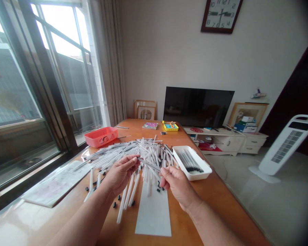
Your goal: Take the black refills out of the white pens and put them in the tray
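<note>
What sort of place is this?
Looks like a home, probably a living room: a flat-screen TV by a low white cabinet, a curtain beside the window, and a wall clock.

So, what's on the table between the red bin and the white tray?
A spread-out pile of pale, slim tubes lies between the red bin and the white tray, as the head view shows.

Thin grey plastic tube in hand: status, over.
Left hand and right hand pinch opposite ends. Thin grey plastic tube held aslant. White plastic tubes heaped beyond; nothing visibly blocking.
</note>
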A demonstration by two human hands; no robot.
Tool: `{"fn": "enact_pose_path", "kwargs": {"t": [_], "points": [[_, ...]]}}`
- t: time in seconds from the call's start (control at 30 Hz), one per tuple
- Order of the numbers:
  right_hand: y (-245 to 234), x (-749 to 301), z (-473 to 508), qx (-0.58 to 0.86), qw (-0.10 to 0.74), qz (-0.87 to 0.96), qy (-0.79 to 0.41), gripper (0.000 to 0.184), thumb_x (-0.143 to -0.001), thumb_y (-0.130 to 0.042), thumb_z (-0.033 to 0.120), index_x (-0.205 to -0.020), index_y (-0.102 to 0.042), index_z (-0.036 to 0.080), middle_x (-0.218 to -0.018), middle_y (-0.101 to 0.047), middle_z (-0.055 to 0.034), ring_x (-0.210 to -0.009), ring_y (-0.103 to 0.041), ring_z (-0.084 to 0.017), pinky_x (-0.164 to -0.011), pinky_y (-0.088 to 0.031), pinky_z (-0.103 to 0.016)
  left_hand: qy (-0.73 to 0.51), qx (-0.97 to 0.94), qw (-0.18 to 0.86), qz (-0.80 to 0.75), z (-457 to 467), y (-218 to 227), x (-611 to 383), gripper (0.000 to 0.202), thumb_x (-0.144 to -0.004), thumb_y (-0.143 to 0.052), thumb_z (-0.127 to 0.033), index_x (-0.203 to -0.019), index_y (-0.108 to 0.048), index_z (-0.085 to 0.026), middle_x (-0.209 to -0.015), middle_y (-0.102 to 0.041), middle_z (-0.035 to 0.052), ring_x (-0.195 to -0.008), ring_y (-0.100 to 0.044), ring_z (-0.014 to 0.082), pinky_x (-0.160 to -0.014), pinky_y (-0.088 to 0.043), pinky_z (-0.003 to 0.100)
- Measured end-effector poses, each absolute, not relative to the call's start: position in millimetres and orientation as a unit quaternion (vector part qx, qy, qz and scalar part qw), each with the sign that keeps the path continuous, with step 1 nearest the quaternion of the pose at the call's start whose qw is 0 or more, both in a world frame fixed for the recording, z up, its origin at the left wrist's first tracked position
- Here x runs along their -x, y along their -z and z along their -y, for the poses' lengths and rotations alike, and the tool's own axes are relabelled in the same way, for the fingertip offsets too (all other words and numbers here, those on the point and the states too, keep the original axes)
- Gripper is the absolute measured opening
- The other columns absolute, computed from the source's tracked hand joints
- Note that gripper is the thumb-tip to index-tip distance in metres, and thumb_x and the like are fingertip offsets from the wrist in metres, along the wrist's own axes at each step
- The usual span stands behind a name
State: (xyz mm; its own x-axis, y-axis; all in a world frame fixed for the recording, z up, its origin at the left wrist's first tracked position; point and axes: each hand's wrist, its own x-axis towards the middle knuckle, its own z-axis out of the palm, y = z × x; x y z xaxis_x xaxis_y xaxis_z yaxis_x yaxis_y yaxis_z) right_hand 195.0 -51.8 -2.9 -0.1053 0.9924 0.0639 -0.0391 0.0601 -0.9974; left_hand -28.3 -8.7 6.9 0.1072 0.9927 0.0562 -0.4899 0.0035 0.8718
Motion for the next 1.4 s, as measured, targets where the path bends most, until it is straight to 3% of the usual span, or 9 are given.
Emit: {"fn": "enact_pose_path", "kwargs": {"t": [0.1, 0.27, 0.43, 0.67, 0.83, 1.0, 1.23, 1.4], "points": [[2.9, -193.7, 52.1, 0.459, 0.485, 0.530, -0.523, 0.051, -0.092, -0.050, 0.062, -0.081, -0.063, 0.015, -0.058, -0.061, -0.0028, -0.055, -0.050, -0.012, -0.056, -0.039, -0.026, -0.587, -0.389, 0.633, -0.320, 9.3, -8.3, 27.7, 0.024, -0.079, -0.079, -0.021, -0.102, -0.075, -0.014, -0.098, -0.074, 0.0080, -0.085, -0.067, 0.0124, -0.081, -0.052, 0.020], [3.0, -193.9, 52.1, 0.419, 0.521, 0.537, -0.514, 0.034, -0.084, -0.070, 0.048, -0.097, -0.061, 0.018, -0.073, -0.066, -0.0001, -0.065, -0.053, -0.012, -0.064, -0.042, -0.025, -0.590, -0.380, 0.634, -0.324, 9.8, -9.7, 27.3, 0.024, -0.077, -0.080, -0.020, -0.100, -0.076, -0.014, -0.095, -0.075, 0.0072, -0.083, -0.067, 0.0117, -0.079, -0.052, 0.020], [-0.2, -194.9, 53.7, 0.438, 0.493, 0.533, -0.530, 0.037, -0.090, -0.060, 0.053, -0.082, -0.060, 0.017, -0.061, -0.062, -0.0004, -0.058, -0.050, -0.012, -0.060, -0.040, -0.025, -0.593, -0.386, 0.632, -0.316, 11.4, -11.6, 27.2, 0.023, -0.077, -0.080, -0.020, -0.099, -0.076, -0.014, -0.096, -0.075, 0.0074, -0.082, -0.067, 0.0117, -0.080, -0.052, 0.020], [1.8, -193.6, 53.7, 0.445, 0.500, 0.542, -0.508, 0.041, -0.090, -0.059, 0.057, -0.079, -0.060, 0.018, -0.061, -0.063, -0.0012, -0.057, -0.050, -0.012, -0.058, -0.040, -0.025, -0.585, -0.389, 0.635, -0.321, 12.4, -12.5, 25.7, 0.024, -0.080, -0.078, -0.024, -0.102, -0.075, -0.016, -0.097, -0.075, 0.0079, -0.087, -0.067, 0.0129, -0.082, -0.051, 0.021], [4.2, -193.8, 52.6, 0.447, 0.502, 0.543, -0.504, 0.043, -0.091, -0.057, 0.059, -0.081, -0.061, 0.017, -0.058, -0.062, -0.0005, -0.056, -0.051, -0.012, -0.058, -0.040, -0.024, -0.583, -0.412, 0.618, -0.328, 12.0, -11.2, 26.4, 0.017, -0.080, -0.078, -0.025, -0.093, -0.075, -0.015, -0.094, -0.074, 0.0062, -0.085, -0.065, 0.0116, -0.082, -0.050, 0.021], [3.0, -197.2, 51.2, 0.443, 0.498, 0.516, -0.539, 0.049, -0.091, -0.054, 0.063, -0.078, -0.062, 0.016, -0.049, -0.058, 0.0004, -0.047, -0.046, -0.010, -0.050, -0.034, -0.022, -0.587, -0.427, 0.611, -0.315, 14.1, -13.9, 25.9, 0.017, -0.077, -0.080, -0.022, -0.091, -0.074, -0.015, -0.098, -0.073, 0.0070, -0.086, -0.064, 0.0123, -0.083, -0.050, 0.022], [2.5, -198.6, 48.8, 0.409, 0.511, 0.467, -0.594, 0.058, -0.089, -0.052, 0.068, -0.088, -0.067, 0.012, -0.068, -0.072, -0.0099, -0.049, -0.054, -0.011, -0.051, -0.038, -0.024, -0.601, -0.404, 0.606, -0.328, 13.1, -14.2, 26.6, 0.014, -0.076, -0.080, -0.023, -0.086, -0.072, -0.016, -0.084, -0.071, 0.0030, -0.075, -0.062, 0.0101, -0.073, -0.048, 0.020], [0.7, -199.3, 49.1, 0.403, 0.520, 0.467, -0.591, 0.055, -0.090, -0.052, 0.064, -0.093, -0.069, 0.011, -0.071, -0.073, -0.0103, -0.051, -0.055, -0.012, -0.052, -0.039, -0.024, -0.609, -0.386, 0.604, -0.339, 12.2, -16.5, 26.4, 0.017, -0.074, -0.082, -0.022, -0.084, -0.072, -0.015, -0.085, -0.071, 0.0035, -0.076, -0.063, 0.0109, -0.074, -0.048, 0.021]]}}
